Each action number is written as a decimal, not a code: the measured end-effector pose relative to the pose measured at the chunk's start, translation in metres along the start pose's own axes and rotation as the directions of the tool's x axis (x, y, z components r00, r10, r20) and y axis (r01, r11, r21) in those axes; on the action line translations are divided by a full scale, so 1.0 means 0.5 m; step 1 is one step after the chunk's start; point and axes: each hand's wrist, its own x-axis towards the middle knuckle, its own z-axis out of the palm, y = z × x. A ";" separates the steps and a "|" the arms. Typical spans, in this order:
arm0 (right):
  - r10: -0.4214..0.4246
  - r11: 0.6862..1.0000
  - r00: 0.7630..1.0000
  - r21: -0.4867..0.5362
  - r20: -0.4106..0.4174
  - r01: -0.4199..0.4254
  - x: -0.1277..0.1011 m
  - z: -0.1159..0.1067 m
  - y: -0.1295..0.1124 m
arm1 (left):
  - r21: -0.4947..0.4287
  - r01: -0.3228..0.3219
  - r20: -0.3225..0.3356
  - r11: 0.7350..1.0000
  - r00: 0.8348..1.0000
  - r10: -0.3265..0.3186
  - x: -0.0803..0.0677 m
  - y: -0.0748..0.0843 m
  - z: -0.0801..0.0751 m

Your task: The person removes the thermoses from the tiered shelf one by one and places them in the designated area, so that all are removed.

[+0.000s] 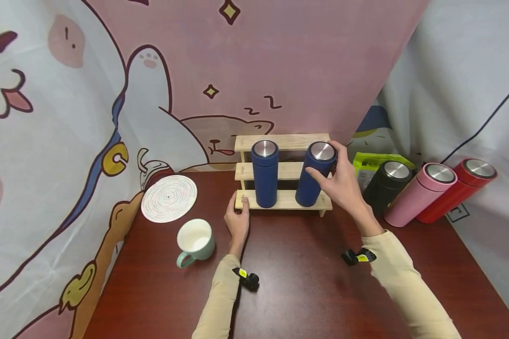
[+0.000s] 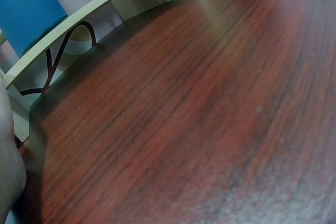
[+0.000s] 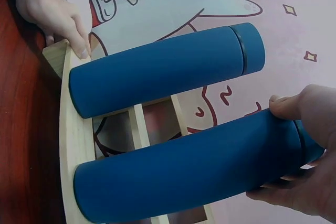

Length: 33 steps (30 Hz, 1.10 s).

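Observation:
A three-tier wooden rack stands at the back of the table, with two blue thermos bottles on its lowest tier. The left blue thermos is upright there, untouched. My right hand grips the right blue thermos near its steel-topped lid, thumb on one side and fingers round the other, as the right wrist view also shows. The base of that bottle meets the lowest tier. At the rack's left end, my left hand holds the edge of the lowest tier, thumb on top; its other fingers are partly hidden.
On the right stand a black thermos, a pink thermos and a red thermos, with a green packet behind. To the left are a mint-green mug and a round woven mat. Printed cloth hangs behind.

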 end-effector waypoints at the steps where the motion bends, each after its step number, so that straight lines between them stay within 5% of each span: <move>1: -0.005 1.000 1.000 -0.008 -0.010 0.005 -0.003 -0.002 -0.001 | -0.001 0.003 0.001 1.000 1.000 -0.003 0.000 0.001 -0.001; 18: 0.026 0.999 0.995 -0.019 -0.092 -0.028 -0.071 -0.059 -0.004 | 0.012 0.008 0.014 1.000 1.000 -0.008 -0.003 0.004 -0.003; 33: 0.062 0.987 0.994 -0.145 -0.087 -0.074 -0.117 -0.132 -0.007 | 0.009 0.010 0.002 1.000 1.000 -0.010 0.001 -0.006 0.001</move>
